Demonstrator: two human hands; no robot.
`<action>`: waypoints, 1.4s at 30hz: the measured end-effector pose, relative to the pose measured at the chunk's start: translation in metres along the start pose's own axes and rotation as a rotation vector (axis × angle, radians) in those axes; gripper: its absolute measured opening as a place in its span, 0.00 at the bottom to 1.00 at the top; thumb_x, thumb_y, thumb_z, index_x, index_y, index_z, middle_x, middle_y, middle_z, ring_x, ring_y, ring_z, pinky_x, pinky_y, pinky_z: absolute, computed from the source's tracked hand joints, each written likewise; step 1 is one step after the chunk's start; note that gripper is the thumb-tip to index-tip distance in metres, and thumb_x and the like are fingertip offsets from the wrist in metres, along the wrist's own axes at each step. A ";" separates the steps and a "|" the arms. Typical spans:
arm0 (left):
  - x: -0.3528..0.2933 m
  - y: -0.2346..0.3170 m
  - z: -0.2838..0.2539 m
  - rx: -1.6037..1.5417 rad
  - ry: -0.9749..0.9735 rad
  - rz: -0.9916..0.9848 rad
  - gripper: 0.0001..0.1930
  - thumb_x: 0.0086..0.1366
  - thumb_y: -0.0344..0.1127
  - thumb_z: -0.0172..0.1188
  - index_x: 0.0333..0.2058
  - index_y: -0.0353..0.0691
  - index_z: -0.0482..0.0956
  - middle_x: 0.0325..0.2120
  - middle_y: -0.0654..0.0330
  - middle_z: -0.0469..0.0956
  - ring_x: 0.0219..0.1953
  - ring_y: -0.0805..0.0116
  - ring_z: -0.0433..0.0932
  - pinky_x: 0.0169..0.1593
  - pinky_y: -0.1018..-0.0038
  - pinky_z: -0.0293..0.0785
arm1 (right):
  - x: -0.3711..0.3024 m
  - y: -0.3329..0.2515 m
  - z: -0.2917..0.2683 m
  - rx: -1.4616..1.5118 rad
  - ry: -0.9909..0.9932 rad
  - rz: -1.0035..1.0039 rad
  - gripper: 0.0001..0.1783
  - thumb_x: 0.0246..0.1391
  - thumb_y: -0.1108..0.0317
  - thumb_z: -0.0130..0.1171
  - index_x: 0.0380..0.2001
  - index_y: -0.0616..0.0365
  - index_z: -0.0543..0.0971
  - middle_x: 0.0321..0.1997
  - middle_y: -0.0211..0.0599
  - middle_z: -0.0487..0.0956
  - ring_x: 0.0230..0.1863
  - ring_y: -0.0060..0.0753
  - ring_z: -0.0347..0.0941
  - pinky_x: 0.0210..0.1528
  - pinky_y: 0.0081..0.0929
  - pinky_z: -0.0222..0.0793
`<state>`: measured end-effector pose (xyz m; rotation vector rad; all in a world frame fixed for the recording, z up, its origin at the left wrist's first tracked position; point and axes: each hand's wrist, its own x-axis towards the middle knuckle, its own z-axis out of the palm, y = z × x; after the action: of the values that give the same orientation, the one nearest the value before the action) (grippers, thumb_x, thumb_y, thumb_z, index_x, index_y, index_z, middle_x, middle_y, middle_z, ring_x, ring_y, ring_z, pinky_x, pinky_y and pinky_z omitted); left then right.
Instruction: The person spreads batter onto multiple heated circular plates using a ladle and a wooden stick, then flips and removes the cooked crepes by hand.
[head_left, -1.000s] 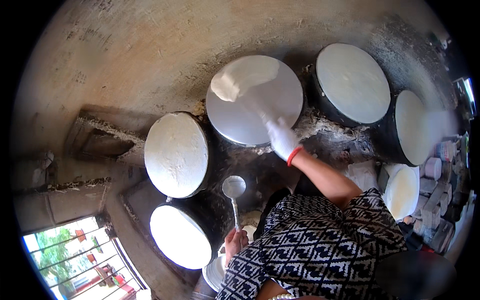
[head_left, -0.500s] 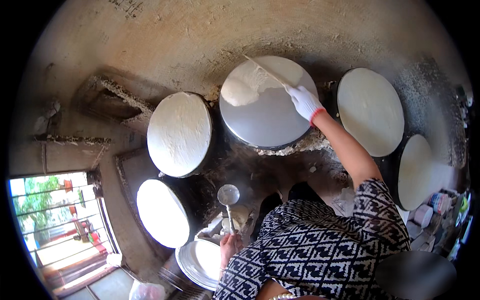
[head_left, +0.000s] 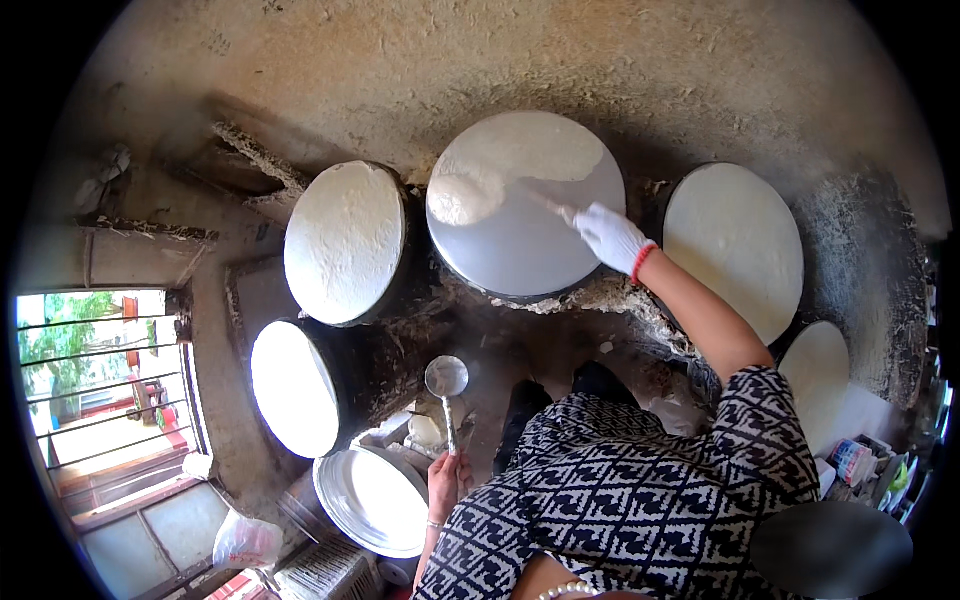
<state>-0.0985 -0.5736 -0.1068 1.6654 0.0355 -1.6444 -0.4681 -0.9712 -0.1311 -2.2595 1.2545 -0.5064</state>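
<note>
While the right hand [head_left: 610,238], in a white glove with a red edge, is hovering over the rim of the big griddle [head_left: 525,260] at 2 o'clock, its fingers are holding tight onto a stick [head_left: 548,204]. The stick is pointing toward 10 o'clock, and its far end is looking blurry, so I cannot tell if it is touching the top. The big griddle is sitting at 12 o'clock. A thick blob of batter [head_left: 465,200] is resting on its 9 o'clock side, and a thin pale layer [head_left: 540,145] is covering the part around 12 o'clock. The lower part is showing smooth and gray. Down at 6 o'clock, the bare left hand [head_left: 448,480] is gripping the handle of a ladle [head_left: 447,412], and the ladle's round cup is pointing up toward 12 o'clock. A white tub [head_left: 335,500] is sitting near that hand, at 7 o'clock. A pale griddle [head_left: 345,245] is standing at 10 o'clock, a very bright griddle [head_left: 293,390] at 8 o'clock, and a creamy griddle [head_left: 735,250] at 3 o'clock. A barred window [head_left: 110,375] is letting in light between 8 and 9 o'clock.
</note>
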 end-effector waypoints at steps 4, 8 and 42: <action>-0.012 -0.004 0.018 0.028 0.070 0.022 0.10 0.71 0.38 0.52 0.40 0.36 0.74 0.25 0.65 0.70 0.20 0.76 0.67 0.21 0.77 0.64 | -0.015 0.015 -0.002 0.164 -0.037 -0.090 0.05 0.56 0.70 0.53 0.36 0.55 0.75 0.33 0.49 0.72 0.34 0.55 0.71 0.39 0.43 0.68; -0.009 -0.007 0.029 -0.029 0.009 0.013 0.10 0.71 0.38 0.52 0.39 0.37 0.74 0.24 0.66 0.69 0.19 0.78 0.64 0.21 0.78 0.62 | 0.056 0.026 0.008 0.037 0.061 -0.067 0.06 0.59 0.68 0.50 0.36 0.57 0.74 0.34 0.53 0.73 0.36 0.58 0.71 0.40 0.45 0.67; -0.048 0.022 0.007 0.013 -0.107 0.233 0.11 0.72 0.38 0.50 0.46 0.37 0.72 0.21 0.71 0.62 0.17 0.81 0.60 0.18 0.83 0.59 | -0.114 -0.014 -0.012 -0.077 0.231 0.170 0.08 0.56 0.60 0.58 0.34 0.51 0.76 0.33 0.39 0.77 0.31 0.52 0.76 0.30 0.47 0.70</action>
<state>-0.1006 -0.5695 -0.0539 1.5259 -0.2148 -1.5554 -0.5229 -0.8701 -0.1224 -2.1783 1.5897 -0.6801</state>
